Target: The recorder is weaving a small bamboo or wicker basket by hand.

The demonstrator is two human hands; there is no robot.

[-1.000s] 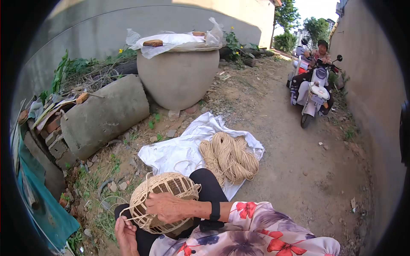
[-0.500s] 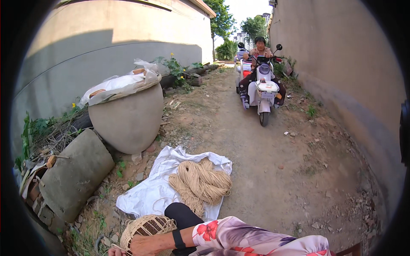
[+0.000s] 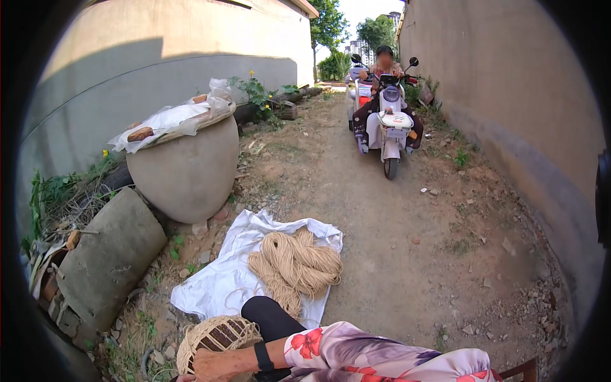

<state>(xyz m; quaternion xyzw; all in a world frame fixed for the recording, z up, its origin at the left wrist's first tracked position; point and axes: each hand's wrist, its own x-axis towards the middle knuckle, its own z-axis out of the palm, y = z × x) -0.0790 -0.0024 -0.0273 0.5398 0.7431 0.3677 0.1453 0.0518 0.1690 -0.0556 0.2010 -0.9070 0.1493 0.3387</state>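
While the right hand (image 3: 213, 364) rests flat over the woven basket (image 3: 216, 337) at the cloth's (image 3: 216, 280) near edge, grip unclear, the approaching scooter (image 3: 388, 121) could run over the twine (image 3: 296, 264).

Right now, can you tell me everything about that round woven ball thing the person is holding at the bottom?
The round ball wound with pale tan cord sits at the bottom edge, against the person's knee in black trousers. Pale strands criss-cross over it, with darker gaps showing between them. The right hand rests on its lower front. The left hand is barely in view. Its bottom is cut off by the picture's edge.
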